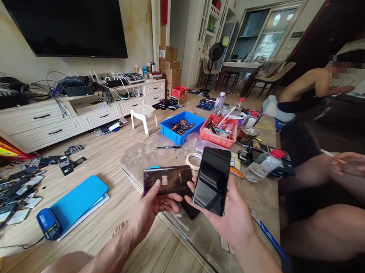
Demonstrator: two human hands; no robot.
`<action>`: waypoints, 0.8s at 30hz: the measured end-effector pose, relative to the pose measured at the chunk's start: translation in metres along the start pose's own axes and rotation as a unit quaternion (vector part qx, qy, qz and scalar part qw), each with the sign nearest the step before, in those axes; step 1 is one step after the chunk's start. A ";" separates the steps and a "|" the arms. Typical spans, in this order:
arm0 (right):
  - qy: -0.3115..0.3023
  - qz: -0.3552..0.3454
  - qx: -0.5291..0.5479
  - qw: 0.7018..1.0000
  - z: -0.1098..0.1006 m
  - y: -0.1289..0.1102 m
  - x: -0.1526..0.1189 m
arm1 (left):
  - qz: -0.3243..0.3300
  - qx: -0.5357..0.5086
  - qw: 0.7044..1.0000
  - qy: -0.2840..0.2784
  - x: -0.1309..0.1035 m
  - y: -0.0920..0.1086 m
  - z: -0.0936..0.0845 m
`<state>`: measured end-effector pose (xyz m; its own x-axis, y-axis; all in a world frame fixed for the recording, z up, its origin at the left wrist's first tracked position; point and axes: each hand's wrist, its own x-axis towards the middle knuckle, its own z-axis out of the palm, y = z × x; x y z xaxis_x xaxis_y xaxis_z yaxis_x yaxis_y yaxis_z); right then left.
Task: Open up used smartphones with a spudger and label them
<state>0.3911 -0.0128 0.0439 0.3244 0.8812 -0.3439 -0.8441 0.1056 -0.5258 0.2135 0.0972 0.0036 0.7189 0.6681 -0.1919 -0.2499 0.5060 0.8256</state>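
Between the thumb and fingers of my left hand (155, 203) is a dark smartphone (175, 180), its glossy back facing me and a small pale label on it. My right hand (235, 209) grips a second smartphone, the black-screened one (212, 179), from below and the sides, tilted upright with a dark, reflective screen toward me. The two phones nearly meet above the low table (144, 152). Under my left fingers lies another dark flat piece (190, 209), partly hidden. Just behind the phones sits a roll of tape (192, 161).
A blue bin (170, 131) of small parts and a red basket (217, 139) of tools stand behind. Nearby are a capped clear bottle (262, 168) and an orange cutter (237, 173). Phone parts (14, 196) cover the floor at left; another person's hand (350, 165) is at right.
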 end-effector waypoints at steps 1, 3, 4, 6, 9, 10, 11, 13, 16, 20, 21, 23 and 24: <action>-0.014 0.017 0.001 1.000 0.000 0.002 -0.002 | 0.026 0.002 0.999 0.023 0.001 0.001 -0.001; -0.046 0.056 -0.002 0.997 0.002 0.010 -0.006 | 0.070 -0.007 0.996 0.059 0.006 0.004 -0.003; -0.065 0.075 -0.005 0.995 0.003 0.016 -0.008 | 0.077 -0.018 0.995 0.065 0.009 0.007 -0.003; -0.106 0.110 -0.006 0.988 0.006 0.032 -0.012 | 0.063 -0.053 0.995 0.065 0.016 0.012 -0.005; -0.157 0.166 0.006 0.974 0.011 0.061 -0.016 | 0.009 -0.110 0.993 0.042 0.021 0.022 -0.007; -0.162 0.184 0.011 0.970 0.012 0.071 -0.017 | -0.008 -0.124 0.992 0.026 0.022 0.025 -0.008; -0.160 0.200 0.014 0.967 0.012 0.079 -0.017 | -0.027 -0.137 0.990 0.006 0.022 0.028 -0.009; -0.144 0.234 0.016 0.961 0.011 0.093 -0.018 | -0.061 -0.161 0.984 -0.035 0.021 0.033 -0.011; -0.129 0.272 0.000 0.954 0.009 0.102 -0.019 | -0.097 -0.186 0.975 -0.077 0.018 0.036 -0.015; -0.133 0.272 -0.087 0.949 0.005 0.102 -0.019 | -0.107 -0.190 0.972 -0.086 0.016 0.039 -0.019; -0.127 0.259 -0.109 0.951 0.004 0.102 -0.019 | -0.105 -0.187 0.973 -0.085 0.016 0.040 -0.020; -0.112 0.216 -0.147 0.959 0.001 0.103 -0.020 | -0.097 -0.174 0.977 -0.080 0.017 0.042 -0.021; -0.113 0.192 -0.164 0.961 0.001 0.103 -0.020 | -0.089 -0.167 0.979 -0.073 0.017 0.043 -0.021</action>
<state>0.2970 -0.0189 -0.0031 -0.1152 0.9077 -0.4036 -0.6912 -0.3650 -0.6237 0.2011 0.1421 0.0244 0.8497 0.4795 -0.2195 -0.2916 0.7740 0.5621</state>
